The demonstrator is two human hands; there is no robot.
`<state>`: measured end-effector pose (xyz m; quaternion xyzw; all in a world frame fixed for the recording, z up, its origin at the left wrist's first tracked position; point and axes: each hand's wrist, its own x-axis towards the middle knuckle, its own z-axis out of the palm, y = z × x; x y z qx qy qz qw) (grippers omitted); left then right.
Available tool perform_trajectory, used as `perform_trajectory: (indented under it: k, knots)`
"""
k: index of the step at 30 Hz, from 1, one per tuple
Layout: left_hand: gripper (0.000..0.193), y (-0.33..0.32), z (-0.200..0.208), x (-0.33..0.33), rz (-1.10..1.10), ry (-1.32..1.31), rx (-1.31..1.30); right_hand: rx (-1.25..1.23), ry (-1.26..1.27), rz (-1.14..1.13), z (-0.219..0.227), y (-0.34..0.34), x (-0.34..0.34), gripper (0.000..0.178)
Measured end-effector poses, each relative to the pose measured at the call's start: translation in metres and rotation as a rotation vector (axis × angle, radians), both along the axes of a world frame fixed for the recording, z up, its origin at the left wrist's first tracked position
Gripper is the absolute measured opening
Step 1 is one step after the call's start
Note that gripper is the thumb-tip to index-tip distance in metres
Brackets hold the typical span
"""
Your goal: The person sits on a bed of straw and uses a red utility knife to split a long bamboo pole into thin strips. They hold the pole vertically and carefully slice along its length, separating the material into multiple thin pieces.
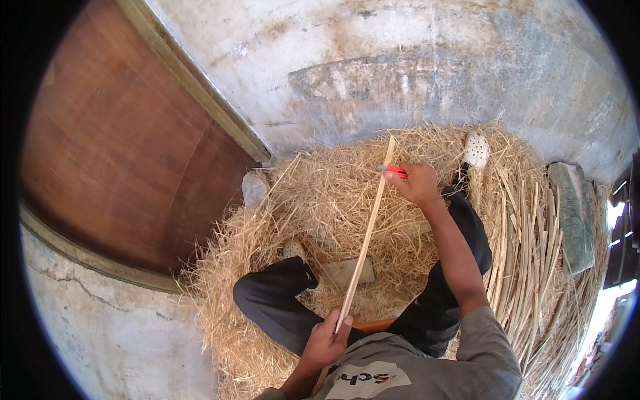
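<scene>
A long pale strip of split wood or bamboo [369, 237] slants upward from my lap toward the wall. Its near end is gripped in my left hand [327, 343], fingers closed around it close to my body. Farther up, my right hand [419, 185] is closed on a small red-handled tool [398, 171]. The grey head of this tool rests at the strip near its far end; its exact kind is too small to make out. Beneath the strip lies a thick heap of straw-like shavings [333, 193].
Thin split sticks [517, 247] lie along my right, beside a greenish stone slab [572, 220]. A grey block [350, 272] sits between my legs. A clear plastic container [254, 190] is near the brown wooden door [133, 147]. A stained wall [413, 73] stands ahead.
</scene>
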<state>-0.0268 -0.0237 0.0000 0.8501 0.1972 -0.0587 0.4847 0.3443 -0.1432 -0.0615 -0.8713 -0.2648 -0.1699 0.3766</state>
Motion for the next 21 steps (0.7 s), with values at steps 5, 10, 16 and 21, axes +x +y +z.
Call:
perform_trajectory:
  k: [5, 10, 16, 21]
  knots:
    - [0.026, -0.009, 0.011, -0.008, -0.045, 0.022, -0.020, -0.077, 0.010, -0.096, -0.006, -0.025, 0.036, 0.060]
    - [0.025, 0.000, 0.006, -0.010, -0.047, 0.062, 0.007, -0.216, -0.010, -0.136, -0.022, -0.015, 0.053, 0.061]
    - [0.022, 0.012, -0.003, -0.032, 0.019, 0.041, -0.458, 0.067, 0.421, -0.560, -0.050, -0.067, 0.118, 0.079]
    - [0.026, 0.046, -0.009, 0.003, 0.174, 0.077, -0.765, 0.087, 0.428, -0.026, -0.012, -0.008, 0.031, 0.072]
